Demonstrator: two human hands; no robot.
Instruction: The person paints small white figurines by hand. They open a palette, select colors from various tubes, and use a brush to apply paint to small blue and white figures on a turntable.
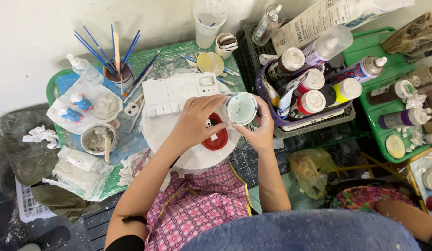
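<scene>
Above the white round board (193,160), both hands' grip closes around a small paint jar (241,108).

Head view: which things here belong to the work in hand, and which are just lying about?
In use:
- left hand
- right hand
- small paint jar, held by both
- red piece on white round board

Lying about:
- brushes in cup
- white palette
- basket of paint bottles
- blue figurines

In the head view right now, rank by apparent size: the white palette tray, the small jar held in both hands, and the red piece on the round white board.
1. White palette tray, plainly largest.
2. Red piece, partly hidden by the left hand.
3. Small jar, close to the red piece in size; it sits nearer the camera, so this order is unsure.
</scene>
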